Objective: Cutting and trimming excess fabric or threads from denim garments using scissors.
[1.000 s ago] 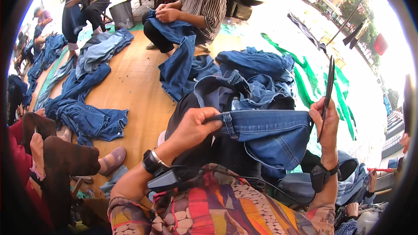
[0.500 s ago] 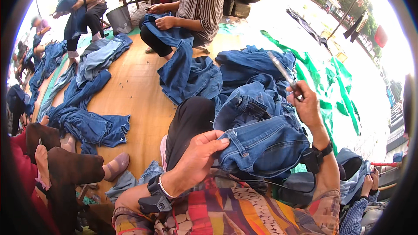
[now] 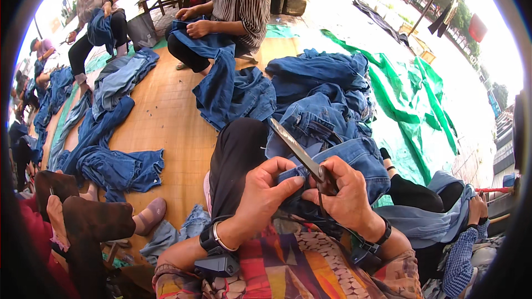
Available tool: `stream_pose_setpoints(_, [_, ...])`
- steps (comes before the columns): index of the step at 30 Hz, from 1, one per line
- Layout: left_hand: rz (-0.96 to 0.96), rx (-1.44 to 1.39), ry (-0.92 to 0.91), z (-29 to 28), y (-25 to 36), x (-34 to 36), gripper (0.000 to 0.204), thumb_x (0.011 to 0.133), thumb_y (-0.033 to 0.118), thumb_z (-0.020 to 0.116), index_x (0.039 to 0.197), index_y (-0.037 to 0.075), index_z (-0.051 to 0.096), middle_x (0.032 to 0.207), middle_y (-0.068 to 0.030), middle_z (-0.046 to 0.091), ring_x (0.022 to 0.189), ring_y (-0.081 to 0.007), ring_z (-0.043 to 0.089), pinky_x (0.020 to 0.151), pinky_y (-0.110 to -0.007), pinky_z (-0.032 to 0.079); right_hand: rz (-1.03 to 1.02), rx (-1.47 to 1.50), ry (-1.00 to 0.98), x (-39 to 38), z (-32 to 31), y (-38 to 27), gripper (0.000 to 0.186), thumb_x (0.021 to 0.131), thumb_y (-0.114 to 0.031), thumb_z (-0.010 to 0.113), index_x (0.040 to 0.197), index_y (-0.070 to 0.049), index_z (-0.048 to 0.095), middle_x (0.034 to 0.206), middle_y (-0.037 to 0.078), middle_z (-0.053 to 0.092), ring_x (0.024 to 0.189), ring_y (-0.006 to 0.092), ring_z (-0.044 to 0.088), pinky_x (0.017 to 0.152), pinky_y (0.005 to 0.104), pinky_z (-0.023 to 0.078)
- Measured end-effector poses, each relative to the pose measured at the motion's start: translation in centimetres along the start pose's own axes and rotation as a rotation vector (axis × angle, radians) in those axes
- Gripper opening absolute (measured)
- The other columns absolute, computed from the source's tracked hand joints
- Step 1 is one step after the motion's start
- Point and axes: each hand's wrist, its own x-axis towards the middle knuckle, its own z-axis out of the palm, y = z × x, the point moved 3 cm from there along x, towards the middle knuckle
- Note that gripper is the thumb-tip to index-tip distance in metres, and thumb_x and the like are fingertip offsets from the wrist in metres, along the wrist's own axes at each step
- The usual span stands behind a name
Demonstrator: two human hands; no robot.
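Observation:
Blue denim jeans (image 3: 363, 169) lie bunched over my lap. My left hand (image 3: 265, 195) is closed, pinching an edge of them between thumb and fingers. Right beside it, my right hand (image 3: 349, 196) grips dark-handled scissors (image 3: 296, 147). Their long metal blades point up and to the left, over the denim and past my left fingers. The two hands almost touch, and my right fingers partly cover the scissor handles. Whether the blades touch the cloth, I cannot tell.
A heap of jeans (image 3: 321, 75) lies just beyond my lap. More denim (image 3: 119, 166) is spread on the tan mat (image 3: 166, 124) at left. Ahead sits a person in a striped shirt (image 3: 244, 0) with denim. Green sheeting (image 3: 407, 99) covers ground at right; another person's hands (image 3: 476, 209) are lower right.
My right hand has brought the scissors down and left, from raised at the right to beside my left hand. My left hand still pinches the denim, shifted slightly.

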Motion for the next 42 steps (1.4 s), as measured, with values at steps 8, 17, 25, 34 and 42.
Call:
stream_pose_setpoints(8, [0.272, 0.384, -0.009, -0.9, 0.0, 0.1, 0.032, 0.074, -0.006, 0.065, 0.104, 0.002, 0.059, 0.097, -0.0042, 0.062, 0.088, -0.0088, 0.058, 0.075, -0.023, 0.049, 0.011, 0.324, 0.001, 0.0, -0.1, 1.5, 0.027, 0.069, 0.004, 0.067, 0.086, -0.005, 0.048, 0.08, 0.0, 0.054, 0.068, 0.0031, 0.046, 0.06, 0.0183, 0.039])
stream_pose_setpoints(17, [0.295, 0.611, -0.107, -0.7, 0.4, 0.4, 0.037, 0.075, -0.009, 0.058, 0.109, 0.005, 0.061, 0.09, -0.0066, 0.065, 0.087, -0.0106, 0.06, 0.075, -0.023, 0.046, -0.143, -0.036, 0.107, 0.6, -1.0, 2.4, 0.025, 0.07, 0.003, 0.066, 0.087, -0.004, 0.049, 0.076, -0.002, 0.053, 0.066, 0.0024, 0.046, 0.059, 0.0175, 0.038])
stream_pose_setpoints(25, [0.254, 0.544, -0.093, -1.2, -0.5, 1.6, 0.029, 0.076, -0.007, 0.061, 0.103, 0.002, 0.062, 0.09, -0.0077, 0.065, 0.088, -0.0107, 0.06, 0.077, -0.023, 0.046, -0.039, 0.039, 0.047, 1.5, -0.5, 3.2, 0.027, 0.07, -0.002, 0.069, 0.088, -0.004, 0.05, 0.067, -0.001, 0.048, 0.058, 0.0045, 0.041, 0.053, 0.0202, 0.035])
stream_pose_setpoints(34, [0.486, 0.652, 0.141, -2.1, -1.6, 2.1, 0.016, 0.074, -0.004, 0.062, 0.089, 0.001, 0.062, 0.084, -0.0102, 0.065, 0.08, -0.0193, 0.065, 0.07, -0.027, 0.049, -0.085, -0.19, 0.112, 0.9, 1.4, 2.2, 0.035, 0.061, -0.003, 0.075, 0.082, -0.006, 0.047, 0.057, 0.001, 0.043, 0.05, 0.0073, 0.039, 0.047, 0.0233, 0.035])
stream_pose_setpoints(42, [0.702, 0.679, 0.115, -1.3, -1.4, 1.4, 0.019, 0.075, -0.008, 0.055, 0.091, 0.002, 0.056, 0.084, -0.0119, 0.06, 0.076, -0.0317, 0.061, 0.063, -0.032, 0.048, -0.215, -0.251, 0.222, -0.1, 1.4, 1.9, 0.025, 0.064, 0.008, 0.059, 0.083, -0.003, 0.048, 0.057, 0.002, 0.05, 0.048, 0.0105, 0.051, 0.045, 0.0235, 0.039])
